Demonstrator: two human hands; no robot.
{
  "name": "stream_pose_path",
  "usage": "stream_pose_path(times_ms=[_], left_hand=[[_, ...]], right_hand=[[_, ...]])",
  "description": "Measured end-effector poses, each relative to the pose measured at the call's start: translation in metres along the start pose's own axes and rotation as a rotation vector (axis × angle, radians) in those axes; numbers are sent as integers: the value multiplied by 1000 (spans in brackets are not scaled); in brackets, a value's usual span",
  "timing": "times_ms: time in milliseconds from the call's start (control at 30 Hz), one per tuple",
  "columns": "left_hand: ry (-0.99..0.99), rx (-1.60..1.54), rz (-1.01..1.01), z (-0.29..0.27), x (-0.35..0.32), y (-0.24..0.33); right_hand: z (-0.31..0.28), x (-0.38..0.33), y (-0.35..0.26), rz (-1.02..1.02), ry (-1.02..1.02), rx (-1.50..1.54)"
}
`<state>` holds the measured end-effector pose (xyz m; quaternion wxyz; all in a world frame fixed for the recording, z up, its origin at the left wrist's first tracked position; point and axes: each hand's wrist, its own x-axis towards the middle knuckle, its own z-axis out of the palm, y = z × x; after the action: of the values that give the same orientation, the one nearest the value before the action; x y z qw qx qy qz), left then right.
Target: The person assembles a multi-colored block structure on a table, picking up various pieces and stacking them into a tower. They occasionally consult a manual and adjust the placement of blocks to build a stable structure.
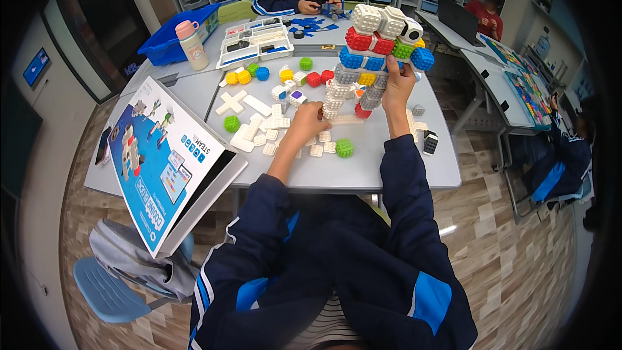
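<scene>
A tall figure of knobbly cube blocks (363,60) stands over the table's near half, white on top, then red, blue and grey, with two leg-like columns. My right hand (397,94) grips its right side, thumb up against the blue and green blocks. At the foot of the left, whitish column, my left hand (307,124) has its fingers curled in, and the fingertips are partly hidden. Around my left hand lie small flat white connector pieces (271,136) and a green block (344,148). Beyond the figure are loose red blocks (313,79) and yellow blocks (243,77).
A large printed box (170,162) leans at the table's left edge. Behind it stand a blue bin (170,46), a pink-capped bottle (193,47) and a white sorting tray (256,43). Across the table, a person handles blue parts (334,10). A black-and-white block (430,142) lies at right.
</scene>
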<state>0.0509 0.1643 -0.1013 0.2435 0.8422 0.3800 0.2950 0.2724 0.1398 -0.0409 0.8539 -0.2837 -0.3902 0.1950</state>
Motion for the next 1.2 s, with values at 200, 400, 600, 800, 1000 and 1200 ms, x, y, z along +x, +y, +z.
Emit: stream_pose_path(times_ms=[200,400,600,800,1000,1200], left_hand=[[63,-113,-42,-2,-7,7],[63,-13,-67,-4,-7,12],[95,24,-41,-1,-6,6],[132,47,40,3,-5,-2],[28,25,-63,-3,-7,-2],[-26,-178,-83,-10,-8,-4]], right_hand=[[9,-6,-6,-5,-7,-45],[20,-15,-11,-66,-54,-134],[30,-21,-15,-65,-41,-210],[31,-23,-15,-85,-50,-189],[29,-23,-11,-88,-60,-185],[31,-23,-12,-83,-42,-298]])
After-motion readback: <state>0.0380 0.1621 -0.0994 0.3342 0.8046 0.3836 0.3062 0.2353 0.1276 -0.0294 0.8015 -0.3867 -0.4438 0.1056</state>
